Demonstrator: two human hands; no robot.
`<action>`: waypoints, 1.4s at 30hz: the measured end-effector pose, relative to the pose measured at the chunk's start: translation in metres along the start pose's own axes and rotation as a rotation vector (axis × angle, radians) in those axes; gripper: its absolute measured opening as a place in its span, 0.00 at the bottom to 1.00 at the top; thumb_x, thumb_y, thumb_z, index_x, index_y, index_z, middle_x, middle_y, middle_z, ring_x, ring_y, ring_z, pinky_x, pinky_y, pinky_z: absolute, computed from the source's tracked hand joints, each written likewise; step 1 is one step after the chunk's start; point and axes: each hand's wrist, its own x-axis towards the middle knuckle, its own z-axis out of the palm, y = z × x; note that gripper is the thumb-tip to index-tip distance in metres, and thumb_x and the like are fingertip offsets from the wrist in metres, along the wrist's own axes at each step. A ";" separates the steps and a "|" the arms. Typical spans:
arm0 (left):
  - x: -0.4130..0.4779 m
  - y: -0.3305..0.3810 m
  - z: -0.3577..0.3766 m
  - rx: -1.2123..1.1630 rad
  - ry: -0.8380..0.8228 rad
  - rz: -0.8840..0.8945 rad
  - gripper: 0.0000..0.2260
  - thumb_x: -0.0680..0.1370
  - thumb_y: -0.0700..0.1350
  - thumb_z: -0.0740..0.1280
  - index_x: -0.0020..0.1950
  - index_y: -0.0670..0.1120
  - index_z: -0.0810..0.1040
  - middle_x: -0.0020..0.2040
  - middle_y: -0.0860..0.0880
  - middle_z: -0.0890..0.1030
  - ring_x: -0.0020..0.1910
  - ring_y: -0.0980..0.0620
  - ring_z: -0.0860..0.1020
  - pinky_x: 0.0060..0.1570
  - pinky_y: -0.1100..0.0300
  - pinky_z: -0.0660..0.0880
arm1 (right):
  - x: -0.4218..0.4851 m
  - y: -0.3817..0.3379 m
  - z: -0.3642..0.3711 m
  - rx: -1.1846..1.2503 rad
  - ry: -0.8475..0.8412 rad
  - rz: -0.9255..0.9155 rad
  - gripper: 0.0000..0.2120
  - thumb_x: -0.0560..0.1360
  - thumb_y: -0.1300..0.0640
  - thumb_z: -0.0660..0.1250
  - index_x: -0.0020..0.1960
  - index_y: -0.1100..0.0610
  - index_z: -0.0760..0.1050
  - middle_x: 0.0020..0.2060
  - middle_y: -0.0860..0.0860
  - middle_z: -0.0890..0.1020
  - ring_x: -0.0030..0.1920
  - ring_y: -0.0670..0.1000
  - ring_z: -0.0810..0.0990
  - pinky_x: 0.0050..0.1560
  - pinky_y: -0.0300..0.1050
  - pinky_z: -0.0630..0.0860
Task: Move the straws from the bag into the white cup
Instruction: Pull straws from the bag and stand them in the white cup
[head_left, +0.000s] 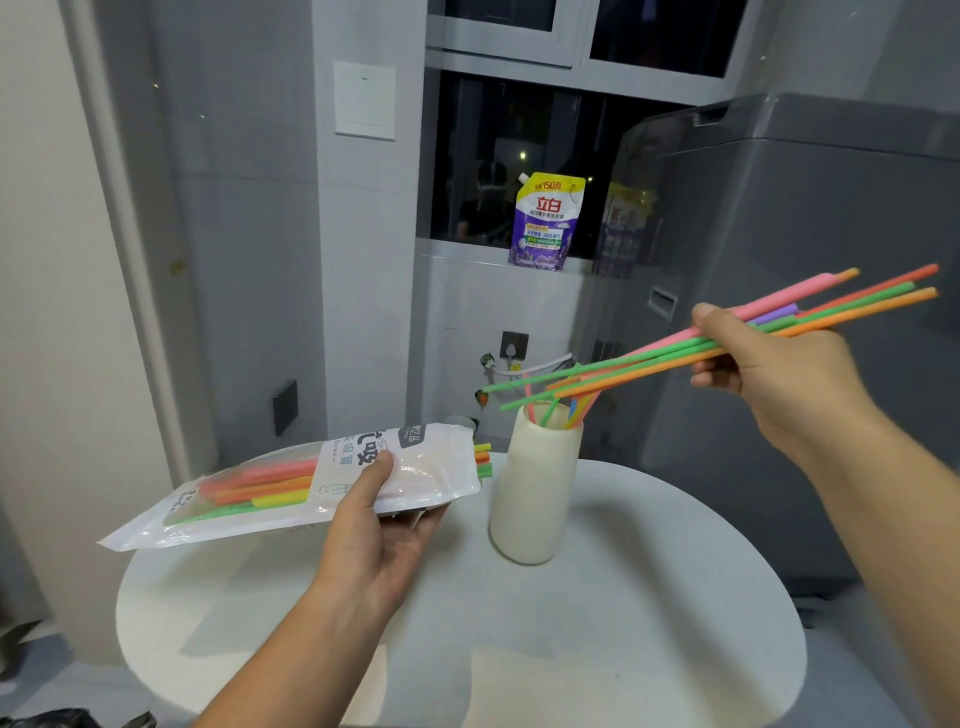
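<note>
Well behind the white cup (535, 499), a detergent pouch (545, 223) stands upright.

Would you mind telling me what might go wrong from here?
The straws in the right hand are fanned apart, so some tips may miss the cup. The cup is tall, narrow and already holds leaning straws; a nudge might tip it. The bag in the left hand is open, and its protruding straws could slide out.
</note>
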 end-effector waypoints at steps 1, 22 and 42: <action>0.000 -0.001 0.000 0.000 -0.002 -0.003 0.11 0.80 0.38 0.68 0.62 0.44 0.78 0.47 0.44 0.89 0.58 0.42 0.84 0.65 0.38 0.76 | 0.001 -0.002 -0.002 -0.005 0.009 -0.002 0.11 0.74 0.56 0.75 0.47 0.64 0.80 0.35 0.56 0.83 0.27 0.47 0.82 0.30 0.37 0.80; -0.007 -0.004 0.000 0.065 -0.024 -0.014 0.14 0.80 0.39 0.69 0.66 0.44 0.78 0.54 0.44 0.88 0.58 0.42 0.85 0.62 0.39 0.78 | 0.012 -0.038 0.011 -0.340 -0.042 -0.124 0.16 0.73 0.55 0.76 0.51 0.66 0.77 0.37 0.58 0.84 0.27 0.49 0.83 0.28 0.40 0.81; -0.008 0.005 0.001 0.065 -0.023 0.000 0.15 0.80 0.38 0.68 0.68 0.44 0.77 0.53 0.43 0.88 0.57 0.42 0.85 0.64 0.38 0.77 | 0.039 -0.012 0.065 -0.554 -0.236 -0.055 0.19 0.73 0.52 0.76 0.54 0.63 0.76 0.40 0.58 0.85 0.26 0.49 0.84 0.33 0.44 0.83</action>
